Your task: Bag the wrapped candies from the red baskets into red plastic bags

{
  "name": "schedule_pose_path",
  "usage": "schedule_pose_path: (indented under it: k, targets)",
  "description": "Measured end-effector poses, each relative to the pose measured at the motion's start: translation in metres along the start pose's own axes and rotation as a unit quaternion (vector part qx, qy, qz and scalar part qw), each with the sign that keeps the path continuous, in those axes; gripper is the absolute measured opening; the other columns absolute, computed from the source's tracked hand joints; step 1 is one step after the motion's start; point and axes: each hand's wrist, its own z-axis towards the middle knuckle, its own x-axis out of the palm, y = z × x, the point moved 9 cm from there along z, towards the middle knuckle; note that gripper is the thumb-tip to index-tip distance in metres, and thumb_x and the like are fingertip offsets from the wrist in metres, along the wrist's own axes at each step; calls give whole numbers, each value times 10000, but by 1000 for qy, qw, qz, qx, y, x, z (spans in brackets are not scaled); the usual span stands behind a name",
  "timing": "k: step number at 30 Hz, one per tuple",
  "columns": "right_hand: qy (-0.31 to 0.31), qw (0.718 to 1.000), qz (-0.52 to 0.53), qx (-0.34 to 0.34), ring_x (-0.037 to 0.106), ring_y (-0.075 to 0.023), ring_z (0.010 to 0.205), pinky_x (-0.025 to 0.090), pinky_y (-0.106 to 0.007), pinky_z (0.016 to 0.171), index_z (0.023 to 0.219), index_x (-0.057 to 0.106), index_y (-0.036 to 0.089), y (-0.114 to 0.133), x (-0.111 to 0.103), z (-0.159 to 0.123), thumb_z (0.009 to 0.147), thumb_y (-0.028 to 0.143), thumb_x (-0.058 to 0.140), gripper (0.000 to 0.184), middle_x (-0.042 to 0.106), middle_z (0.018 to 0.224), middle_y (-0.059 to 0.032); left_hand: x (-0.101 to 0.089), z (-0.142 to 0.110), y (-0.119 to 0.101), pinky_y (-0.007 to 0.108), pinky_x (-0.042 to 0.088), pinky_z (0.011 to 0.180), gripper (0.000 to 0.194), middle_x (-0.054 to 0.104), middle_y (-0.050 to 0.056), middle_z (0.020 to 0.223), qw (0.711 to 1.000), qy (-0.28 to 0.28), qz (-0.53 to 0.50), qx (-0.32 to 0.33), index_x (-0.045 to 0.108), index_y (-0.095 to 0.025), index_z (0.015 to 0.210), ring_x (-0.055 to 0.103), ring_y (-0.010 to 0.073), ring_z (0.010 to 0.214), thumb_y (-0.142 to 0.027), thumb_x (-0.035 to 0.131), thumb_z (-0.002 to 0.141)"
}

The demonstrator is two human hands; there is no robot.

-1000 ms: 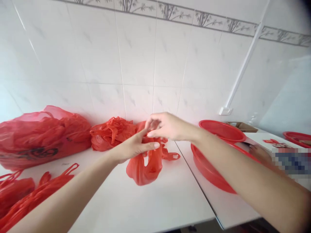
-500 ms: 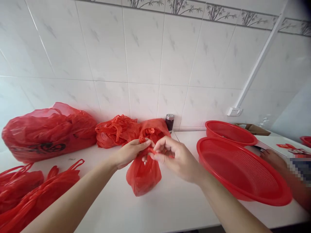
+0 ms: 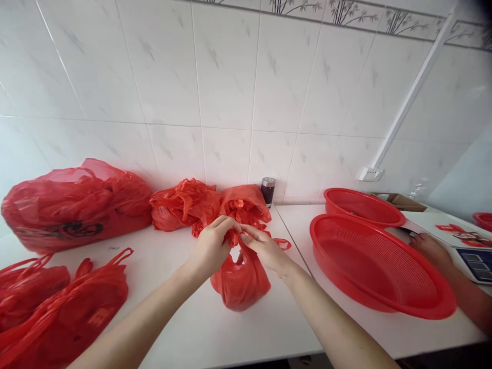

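A filled red plastic bag [image 3: 242, 287] hangs or rests at the middle of the white table, its top gathered between my two hands. My left hand [image 3: 213, 246] is closed on the bag's top from the left. From the right, my right hand [image 3: 265, 248] pinches the same gathered plastic, fingertips close to the left ones. One loop handle sticks out to the right beyond my right hand. Whether the bag's base touches the table is hard to tell. Just behind the hands lies an opened red bag [image 3: 246, 197] with crumpled red plastic at its mouth.
Along the wall sit a large red bag [image 3: 77, 210], a crumpled red bag pile [image 3: 184, 202] and a dark flask [image 3: 268, 192]. Red bags [image 3: 88, 297] lie front left. Two red baskets [image 3: 380, 266] stand right, beside another person's hand [image 3: 430, 251] and a scale [image 3: 476, 264].
My hands have drawn closer together, and the left has turned knuckles-up. The bag has shifted slightly right and rotated, and a loop handle now shows to the right.
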Motion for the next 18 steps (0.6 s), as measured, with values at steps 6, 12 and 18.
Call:
schedule_pose_path:
  k: [6, 12, 18]
  targets:
    - [-24, 993, 103, 59, 574, -107, 699, 480, -263, 708, 755, 508, 194, -14, -8, -22, 867, 491, 561, 322, 568, 745, 29, 14, -24, 23, 318, 481, 775, 291, 701, 39, 869, 995, 68, -50, -54, 718, -288, 1038, 636, 225, 827, -361, 495, 866]
    - [-144, 973, 85, 157, 667, -199, 794, 517, -368, 789, 774, 441, 205, -84, -55, -64, 801, 586, 590, 410, 662, 746, -38, -3, -100, 108, 273, 426, 601, 328, 581, -18, 553, 976, -28, -34, -214, 700, -241, 854, 530, 170, 538, -496, 494, 860]
    - [-191, 972, -122, 56, 636, -198, 817, 501, -335, 738, 883, 415, 222, -100, -51, -55, 876, 534, 485, 320, 636, 882, -53, 10, -129, 130, 296, 429, 803, 344, 664, 56, 954, 959, -149, -20, -239, 624, -223, 906, 605, 220, 908, -500, 421, 900]
